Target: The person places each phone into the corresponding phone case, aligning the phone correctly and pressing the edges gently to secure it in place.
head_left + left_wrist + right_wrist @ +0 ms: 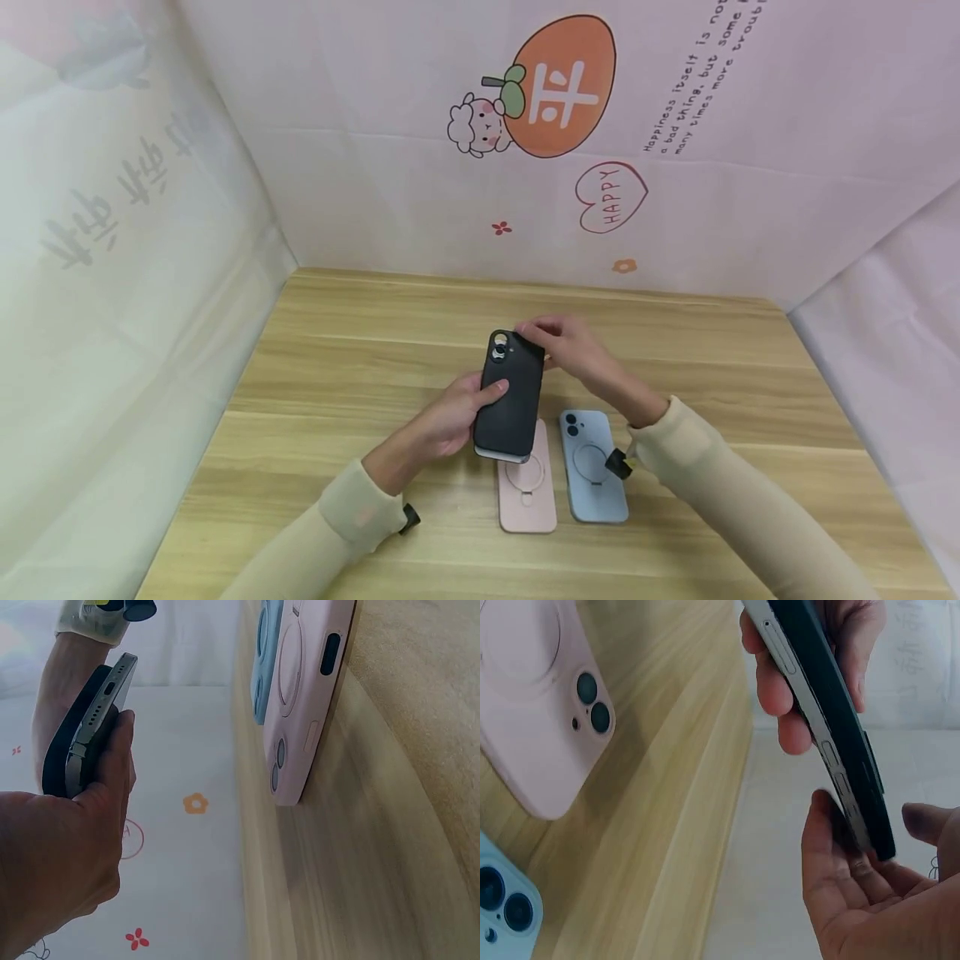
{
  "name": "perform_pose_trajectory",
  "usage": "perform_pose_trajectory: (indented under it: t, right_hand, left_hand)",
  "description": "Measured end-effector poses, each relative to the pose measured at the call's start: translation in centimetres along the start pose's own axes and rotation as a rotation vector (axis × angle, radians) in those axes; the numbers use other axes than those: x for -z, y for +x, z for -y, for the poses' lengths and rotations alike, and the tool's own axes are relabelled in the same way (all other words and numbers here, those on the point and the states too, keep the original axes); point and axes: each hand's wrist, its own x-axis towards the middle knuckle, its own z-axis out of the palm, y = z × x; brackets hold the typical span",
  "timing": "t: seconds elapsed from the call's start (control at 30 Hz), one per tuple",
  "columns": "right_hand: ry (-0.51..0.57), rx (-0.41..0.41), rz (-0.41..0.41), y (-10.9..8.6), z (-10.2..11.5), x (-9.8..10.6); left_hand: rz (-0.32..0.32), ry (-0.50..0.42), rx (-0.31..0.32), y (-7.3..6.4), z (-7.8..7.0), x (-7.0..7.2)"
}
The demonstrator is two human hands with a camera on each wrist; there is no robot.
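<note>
A smartphone point(795, 679) with a pale metal frame sits against a black phone case point(513, 392); a strip of the phone shows past the case's lower edge in the head view. My left hand point(459, 410) grips both around the lower half, its thumb across the back of the case. At the top end, my right hand point(572, 346) has its fingers bent around the corner. In the right wrist view its fingers touch the screen side, and its thumb appears slightly off the case. The phone's frame stands out along the case's side there.
On the wooden table point(337, 350) a pink phone case point(527, 512) with camera lenses and a ring lies partly under the held phone. Right of it lies a light blue one point(600, 500), near my right sleeve. Printed white cloth point(375, 192) walls the back and sides.
</note>
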Motion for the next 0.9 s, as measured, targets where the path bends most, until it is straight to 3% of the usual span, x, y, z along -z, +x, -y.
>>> perform_pose_trajectory:
  t: [0.37,0.9]
  right_hand:
    - [0.068,-0.04,0.044,-0.13,-0.02,-0.15]
    - [0.078,-0.017,0.053,-0.58,-0.13,-0.3]
  left_hand:
    - [0.057,-0.001,0.009,-0.49,-0.39,-0.19]
    - [0.058,0.007,-0.018,-0.33,0.08,-0.07]
